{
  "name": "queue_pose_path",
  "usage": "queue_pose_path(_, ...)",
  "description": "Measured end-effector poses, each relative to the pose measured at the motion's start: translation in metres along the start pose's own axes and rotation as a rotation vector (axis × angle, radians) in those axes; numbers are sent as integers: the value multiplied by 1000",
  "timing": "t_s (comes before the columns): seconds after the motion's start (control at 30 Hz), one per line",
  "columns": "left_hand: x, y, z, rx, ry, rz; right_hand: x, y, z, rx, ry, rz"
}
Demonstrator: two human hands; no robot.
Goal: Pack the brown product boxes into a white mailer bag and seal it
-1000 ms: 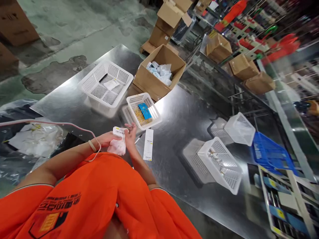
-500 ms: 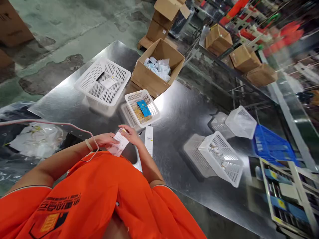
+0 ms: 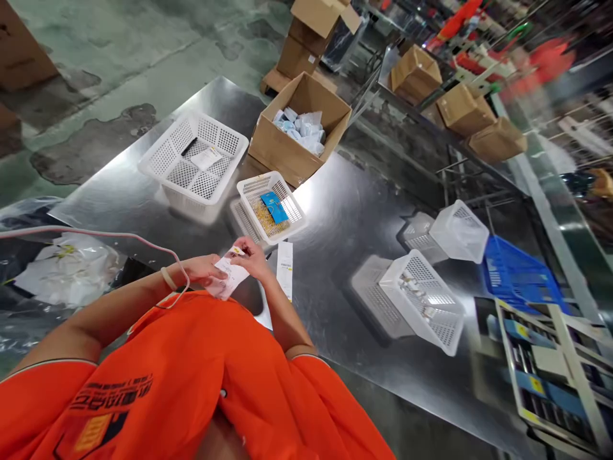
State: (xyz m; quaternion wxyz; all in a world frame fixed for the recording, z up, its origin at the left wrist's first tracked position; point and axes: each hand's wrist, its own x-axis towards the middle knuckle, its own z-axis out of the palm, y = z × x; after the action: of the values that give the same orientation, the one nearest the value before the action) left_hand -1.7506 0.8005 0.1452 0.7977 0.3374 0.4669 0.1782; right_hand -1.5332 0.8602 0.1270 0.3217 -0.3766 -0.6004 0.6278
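The fingers of the left hand [image 3: 207, 268] and right hand [image 3: 253, 260] are closed in a pinch on one piece of printed paper [image 3: 228, 280], or a few layered sheets, I cannot tell; it sits between the two hands, just before the orange shirt [image 3: 191, 364]. One pale cable [image 3: 119, 236] crosses by the left wrist, in that arm's way, next to one wristband [image 3: 168, 278]. Beside the right forearm, one label strip [image 3: 285, 271] lies on the metal bench [image 3: 335, 243]. Four white baskets stand there: a small basket [image 3: 249, 186] holding one blue packet [image 3: 274, 206] on uncounted gold pieces; a large basket [image 3: 225, 131] with one white slip [image 3: 206, 158] and one black bar [image 3: 189, 147]; and two more at the right, the nearer basket [image 3: 437, 287] with a few small pale items, the farther basket [image 3: 460, 239] beside one blue crate [image 3: 522, 275]. One open carton [image 3: 282, 152], behind the small basket, holds bagged pieces too jumbled to count.
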Motion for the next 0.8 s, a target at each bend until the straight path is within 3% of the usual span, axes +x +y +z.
queue_pose_path(0.1, -3, 9, 0, 127, 179, 121, 0, -2, -4, 33, 185, 13)
queue_pose_path(0.2, -4, 16, 1, 235, 396, 281, -2, -1, -3, 70, 199, 20)
queue_pose_path(0.27, -2, 17, 4, 216, 379, 284, -3, 4, 9, 140, 201, 55)
queue_pose_path(0.37, 6, 13, 10, 52, 260, 247, -2, 11, 32, 262, 278, 105)
queue_pose_path(0.43, 9, 9, 12, 29, 256, 252, 1, 11, 40, 313, 317, 113)
queue_pose_path(0.5, 8, 9, 12, 213, 334, 245, 3, 8, 38, 300, 357, 74)
queue_pose_path(0.57, 3, 11, 12, 549, 445, 210, 3, 3, 30, 188, 370, 7)
queue_pose_path(0.67, -9, 20, 19, 1003, 578, 153, 2, -2, 20, -63, 282, -104)
queue_pose_path(0.8, -20, 29, 29, 1260, 691, 263, 1, -4, 13, -222, 233, -288)
